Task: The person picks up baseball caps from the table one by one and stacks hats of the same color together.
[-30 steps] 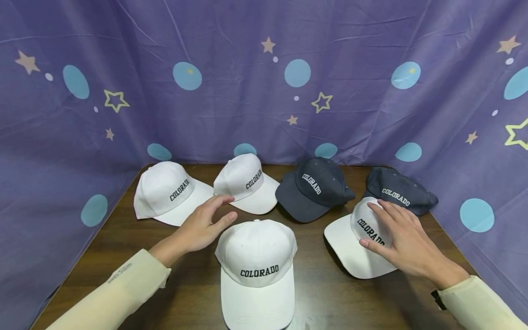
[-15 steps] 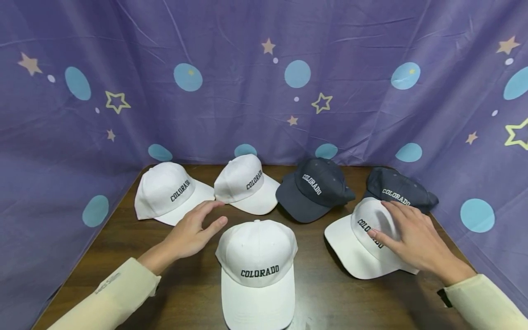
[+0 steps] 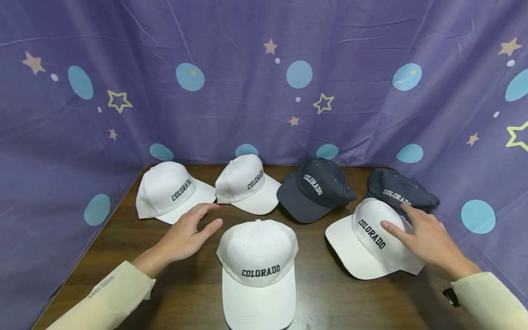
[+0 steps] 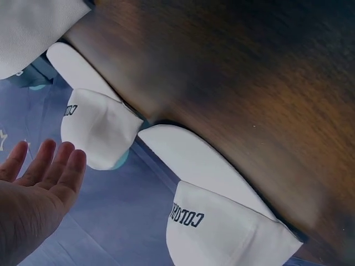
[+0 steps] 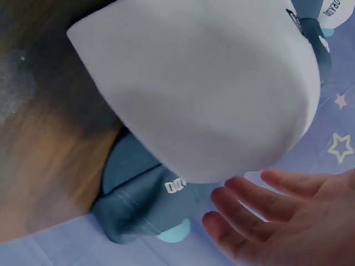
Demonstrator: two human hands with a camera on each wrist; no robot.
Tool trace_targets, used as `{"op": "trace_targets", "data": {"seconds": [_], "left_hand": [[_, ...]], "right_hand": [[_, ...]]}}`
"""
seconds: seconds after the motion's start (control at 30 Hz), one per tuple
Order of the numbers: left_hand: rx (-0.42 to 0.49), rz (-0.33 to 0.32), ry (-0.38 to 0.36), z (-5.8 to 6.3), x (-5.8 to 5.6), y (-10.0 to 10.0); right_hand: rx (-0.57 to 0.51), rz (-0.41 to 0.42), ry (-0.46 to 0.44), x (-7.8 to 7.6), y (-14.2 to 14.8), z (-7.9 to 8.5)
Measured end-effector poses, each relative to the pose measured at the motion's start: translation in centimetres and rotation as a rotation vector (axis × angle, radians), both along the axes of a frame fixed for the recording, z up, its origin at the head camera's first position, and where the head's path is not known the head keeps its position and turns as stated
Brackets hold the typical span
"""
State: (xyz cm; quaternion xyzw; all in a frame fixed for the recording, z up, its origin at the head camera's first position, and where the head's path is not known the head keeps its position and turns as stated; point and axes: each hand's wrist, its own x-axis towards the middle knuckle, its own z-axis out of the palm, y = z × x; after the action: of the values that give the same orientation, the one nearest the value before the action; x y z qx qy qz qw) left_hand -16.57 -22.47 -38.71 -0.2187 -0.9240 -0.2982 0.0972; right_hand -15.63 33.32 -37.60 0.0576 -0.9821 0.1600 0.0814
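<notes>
My right hand (image 3: 429, 236), fingers loosely extended, hovers over the right side of a white cap (image 3: 377, 240) lettered COLORADO; whether a fingertip touches it I cannot tell. In the right wrist view that white cap (image 5: 211, 88) fills the middle, with the fingers (image 5: 260, 199) beside its crown. My left hand (image 3: 183, 238) hangs in the air with fingers relaxed and holding nothing. It is between the far-left white cap (image 3: 165, 190) and the front white cap (image 3: 259, 270), whose brim points toward me. The left wrist view shows the open palm (image 4: 33, 205) near two white caps.
Along the back of the brown wooden table (image 3: 181, 293) stand another white cap (image 3: 247, 183) and two navy caps, one mid-right (image 3: 315, 190) and one far right (image 3: 402, 190). The front-right white cap partly covers the far-right one. A purple curtain (image 3: 247, 82) hangs behind.
My right hand has drawn back to the right, uncovering more of the white cap and its lettering. My left hand has shifted left and toward me. The caps stay in place.
</notes>
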Motion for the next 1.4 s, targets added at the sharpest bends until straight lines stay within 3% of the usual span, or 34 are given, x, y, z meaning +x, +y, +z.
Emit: {"op": "trace_targets", "data": {"seconds": [0.5, 0.7, 1.13, 1.4], "left_hand": [[-0.024, 0.025, -0.008, -0.3, 0.5, -0.6], [-0.03, 0.031, -0.012, -0.2, 0.6, -0.7], [-0.028, 0.031, -0.003, -0.5, 0.4, -0.8], [-0.021, 0.032, -0.006, -0.6, 0.4, -0.8]], "right_hand": [[-0.013, -0.061, -0.201, -1.2, 1.5, -1.0], [-0.042, -0.06, -0.197, -1.2, 1.5, -1.1], [-0.286, -0.108, -0.365, -1.2, 2.2, -0.6], [-0.403, -0.144, -0.382, -1.4, 2.6, -0.8]]}}
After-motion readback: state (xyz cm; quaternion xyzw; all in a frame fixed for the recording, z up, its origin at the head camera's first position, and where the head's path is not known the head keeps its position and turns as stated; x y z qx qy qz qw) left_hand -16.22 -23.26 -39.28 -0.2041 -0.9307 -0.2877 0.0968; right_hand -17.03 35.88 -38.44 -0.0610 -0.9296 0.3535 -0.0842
